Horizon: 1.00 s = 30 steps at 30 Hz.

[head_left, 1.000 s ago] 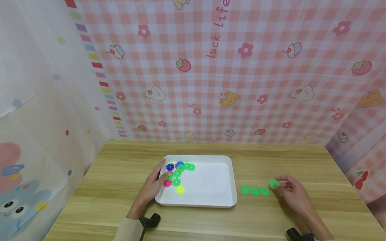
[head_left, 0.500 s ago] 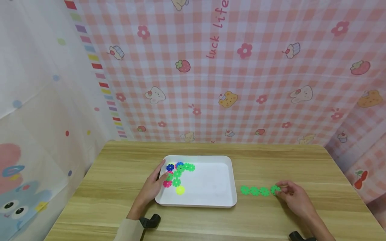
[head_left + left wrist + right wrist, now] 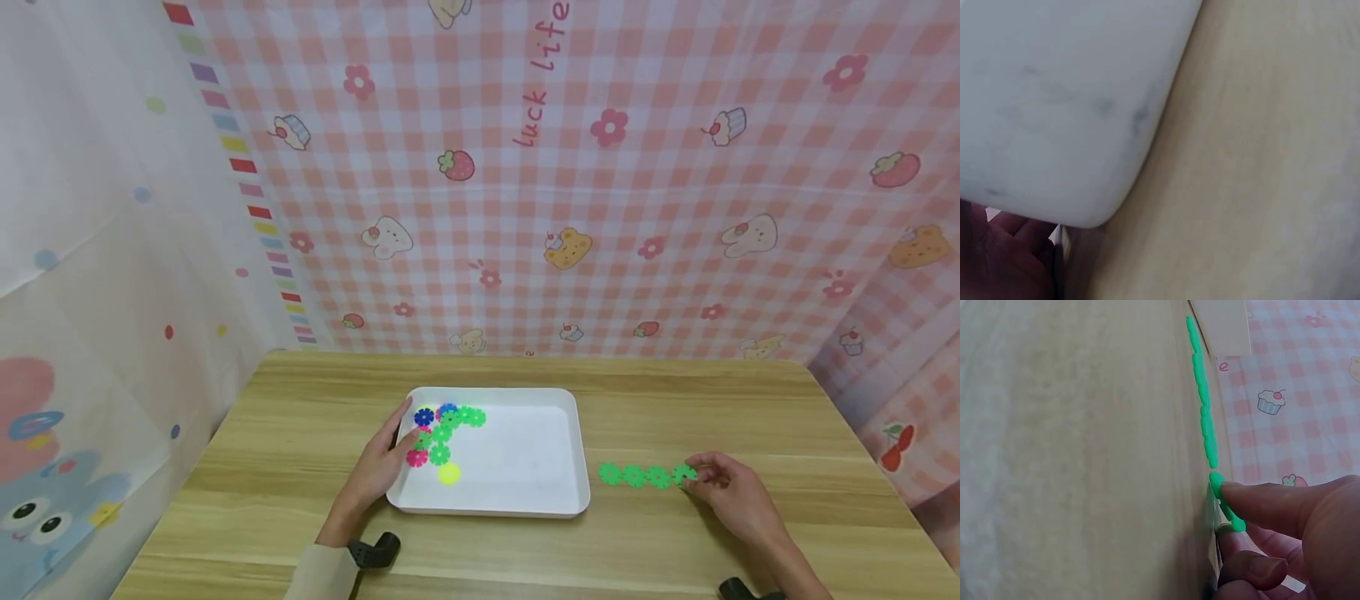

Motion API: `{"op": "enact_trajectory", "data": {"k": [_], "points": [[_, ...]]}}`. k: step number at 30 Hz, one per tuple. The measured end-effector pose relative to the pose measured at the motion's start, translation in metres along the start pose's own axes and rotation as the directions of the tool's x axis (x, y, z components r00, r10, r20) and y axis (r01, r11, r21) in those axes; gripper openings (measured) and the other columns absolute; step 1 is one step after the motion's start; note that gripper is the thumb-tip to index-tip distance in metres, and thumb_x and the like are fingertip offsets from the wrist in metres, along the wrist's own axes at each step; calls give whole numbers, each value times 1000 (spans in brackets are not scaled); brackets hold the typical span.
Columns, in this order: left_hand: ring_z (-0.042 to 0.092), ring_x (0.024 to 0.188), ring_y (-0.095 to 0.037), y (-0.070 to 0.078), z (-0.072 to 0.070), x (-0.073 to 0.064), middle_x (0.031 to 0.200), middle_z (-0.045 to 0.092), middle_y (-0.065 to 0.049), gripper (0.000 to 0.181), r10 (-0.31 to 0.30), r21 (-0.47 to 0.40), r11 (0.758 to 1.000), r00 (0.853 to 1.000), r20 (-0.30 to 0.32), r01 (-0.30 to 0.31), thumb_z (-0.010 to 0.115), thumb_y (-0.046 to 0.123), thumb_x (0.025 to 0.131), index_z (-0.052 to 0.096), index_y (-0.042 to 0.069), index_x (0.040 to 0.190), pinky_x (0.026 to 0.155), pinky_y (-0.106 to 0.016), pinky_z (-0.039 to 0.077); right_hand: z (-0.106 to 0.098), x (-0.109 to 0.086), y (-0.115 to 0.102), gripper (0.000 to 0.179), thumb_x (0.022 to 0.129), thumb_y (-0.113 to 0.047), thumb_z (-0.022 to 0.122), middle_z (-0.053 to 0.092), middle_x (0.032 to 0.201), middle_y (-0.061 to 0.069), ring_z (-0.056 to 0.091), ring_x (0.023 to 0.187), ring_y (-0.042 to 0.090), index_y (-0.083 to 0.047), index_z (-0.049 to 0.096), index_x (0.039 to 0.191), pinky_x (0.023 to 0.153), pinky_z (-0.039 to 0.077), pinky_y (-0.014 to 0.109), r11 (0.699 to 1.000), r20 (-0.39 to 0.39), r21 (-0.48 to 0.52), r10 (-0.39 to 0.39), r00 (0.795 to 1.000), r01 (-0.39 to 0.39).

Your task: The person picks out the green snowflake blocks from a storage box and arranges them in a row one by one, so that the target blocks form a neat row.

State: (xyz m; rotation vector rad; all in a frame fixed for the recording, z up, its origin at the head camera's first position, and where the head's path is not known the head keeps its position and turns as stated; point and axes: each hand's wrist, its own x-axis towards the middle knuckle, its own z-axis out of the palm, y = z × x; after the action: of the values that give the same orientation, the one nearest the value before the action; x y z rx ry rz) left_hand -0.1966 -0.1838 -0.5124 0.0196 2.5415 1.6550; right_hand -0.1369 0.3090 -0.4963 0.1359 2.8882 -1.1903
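Note:
In the head view my left hand (image 3: 374,467) grips the left side of a white tray (image 3: 517,507), thumb over the rim and fingers along the outside. Right of the tray, a row of three green notched discs (image 3: 633,476) lies on the table. My right hand (image 3: 738,498) pinches another green notched disc (image 3: 683,474) at the row's right end. The right wrist view shows this disc (image 3: 1216,484) slightly tilted between thumb and fingers, close to the last disc of the row. Whether their notches touch, I cannot tell.
Inside the tray's left part lie several loose discs: green (image 3: 441,433), dark blue (image 3: 423,417), pink (image 3: 417,458) and a yellow one (image 3: 448,473). All stands on a wooden table (image 3: 487,558), with a pink checked cloth (image 3: 510,208) hanging behind it.
My right hand has brought the green disc down and slightly toward me, into line with the row's right end, and now holds it there. The left hand stays on the tray.

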Motion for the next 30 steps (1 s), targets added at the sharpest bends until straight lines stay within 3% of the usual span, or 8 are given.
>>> {"op": "enact_trajectory", "data": {"k": [7, 19, 23, 30], "points": [[12, 153, -28, 0, 0, 0, 165, 19, -4, 59, -5, 17, 1000, 1000, -2, 5, 48, 31, 105, 24, 30, 158, 123, -52, 10, 0, 0, -1, 34, 85, -14, 76, 67, 93, 4, 55, 80, 10, 0, 65, 115, 67, 44, 22, 1000, -9, -16, 2, 1000, -2], [12, 153, -27, 2, 0, -1, 165, 19, -3, 58, -10, 9, 1000, 1000, -2, 10, 48, 31, 105, 25, 30, 158, 123, -51, 10, -10, 3, -4, 26, 93, -16, 67, 68, 96, 6, 61, 86, 12, 0, 66, 114, 67, 50, 22, 1000, 12, 23, -6, 1000, 5], [13, 153, -27, 2, 0, -1, 165, 19, -4, 58, -11, 4, 1000, 1000, -3, 11, 48, 31, 105, 25, 29, 158, 123, -51, 10, -13, 12, -19, 30, 98, -24, 64, 67, 97, 6, 62, 93, 17, -1, 66, 117, 69, 51, 23, 999, 22, 20, -48, 999, 48], [13, 153, -28, 1, 0, -1, 165, 20, -4, 58, -15, 2, 1000, 1000, -10, 15, 49, 31, 104, 26, 30, 158, 123, -52, 11, -8, 30, -64, 30, 99, -27, 62, 66, 101, 6, 62, 97, 20, -4, 66, 116, 77, 52, 28, 989, 68, 77, -129, 989, 124]]}}
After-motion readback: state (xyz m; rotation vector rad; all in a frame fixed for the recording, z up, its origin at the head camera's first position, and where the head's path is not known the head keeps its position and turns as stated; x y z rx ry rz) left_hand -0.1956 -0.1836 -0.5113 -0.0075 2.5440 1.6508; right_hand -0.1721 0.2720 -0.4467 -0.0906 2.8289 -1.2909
